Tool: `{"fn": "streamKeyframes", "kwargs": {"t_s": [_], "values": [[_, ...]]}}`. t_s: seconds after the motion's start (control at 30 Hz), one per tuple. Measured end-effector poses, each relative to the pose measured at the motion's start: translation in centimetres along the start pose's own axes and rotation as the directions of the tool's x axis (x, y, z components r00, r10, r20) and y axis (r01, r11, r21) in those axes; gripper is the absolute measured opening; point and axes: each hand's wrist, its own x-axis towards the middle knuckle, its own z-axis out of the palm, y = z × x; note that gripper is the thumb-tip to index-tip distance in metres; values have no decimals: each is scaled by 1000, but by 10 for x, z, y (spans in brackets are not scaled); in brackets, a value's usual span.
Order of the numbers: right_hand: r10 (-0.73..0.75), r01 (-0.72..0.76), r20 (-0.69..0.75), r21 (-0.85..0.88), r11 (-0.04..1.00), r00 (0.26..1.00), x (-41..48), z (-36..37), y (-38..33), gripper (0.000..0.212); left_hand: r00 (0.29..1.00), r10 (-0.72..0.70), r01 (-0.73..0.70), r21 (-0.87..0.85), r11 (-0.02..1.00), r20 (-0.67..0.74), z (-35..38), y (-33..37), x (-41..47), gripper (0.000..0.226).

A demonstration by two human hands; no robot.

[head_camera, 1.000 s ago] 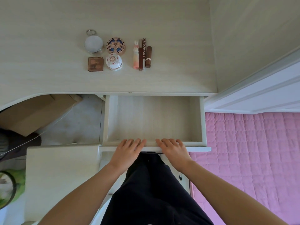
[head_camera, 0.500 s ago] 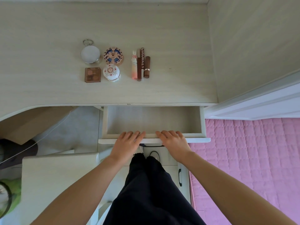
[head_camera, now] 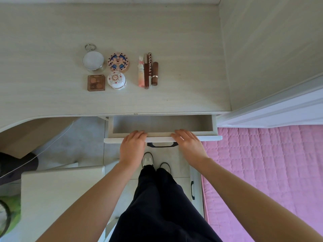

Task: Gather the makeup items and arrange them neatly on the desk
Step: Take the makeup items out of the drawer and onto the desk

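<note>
Drawer travel: drawer [head_camera: 206,138] had slid further under the desk [head_camera: 52,41] than half a second before; only a narrow strip of bare interior showed.
Left hand [head_camera: 132,147]: lay flat on the front panel's top edge, fingers straight and close together, pushing, clasping nothing.
Right hand [head_camera: 189,145]: same posture, fingers straight and slightly spread, beside the dark handle [head_camera: 161,145].
Makeup items: all on the desk top, well apart from the drawer; four compacts [head_camera: 118,61] in a square block, four sticks [head_camera: 155,73] in a touching row just right of them.
Hazard 1: fingertips overlapped the panel edge; likely pinch against the desk lip if not withdrawn before closure.
Hazard 2: a hard slam could jolt the top and roll the cylindrical sticks out of line.
Materials: desk and drawer in pale matte wood-grain laminate; compacts round and glossy, one square and brown; sticks slender and smooth.
Surroundings: pink quilted cover [head_camera: 262,163] at right.
</note>
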Motion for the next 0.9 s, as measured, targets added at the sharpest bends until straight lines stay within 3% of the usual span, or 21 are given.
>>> {"fn": "streamKeyframes", "kwargs": {"t_s": [0.17,0.27,0.37,0.43,0.53,0.57,0.63,0.67,0.7,0.77,0.9], "values": [[54,-43,-78,136,990,995,-26,-7,2,52,992,-81,64,-176,982,-93,-7,17,-21,29],[134,-109,-75,274,956,988,-44,-11,-3,34,960,-258,207,-347,915,-109,-9,26,-37,26],[331,-320,56,446,836,942,-57,-7,-8,21,847,-531,438,-585,682,15,-10,31,-39,16],[464,-470,147,502,726,874,-55,-7,-11,19,712,-674,565,-730,385,197,-10,31,-33,19],[663,-697,295,523,490,688,-39,-10,-7,25,478,-708,654,-748,-108,520,-11,24,-20,30],[724,-760,360,551,344,589,-32,-10,-4,31,415,-665,656,-711,-254,621,-13,21,-16,31],[756,-735,544,667,-125,365,-19,-12,-1,37,344,-559,597,-635,-490,754,-19,16,-7,34],[712,-627,641,688,-366,287,-12,-14,0,33,333,-533,557,-618,-554,778,-22,13,-2,37],[666,-517,704,676,-525,245,-6,-15,3,27,330,-523,520,-613,-594,786,-24,10,2,39],[617,-369,757,647,-667,214,4,-14,12,19,324,-516,432,-609,-665,793,-26,6,10,37],[581,-259,794,608,-750,181,17,-5,22,14,322,-487,346,-580,-738,812,-30,3,20,17]]}}
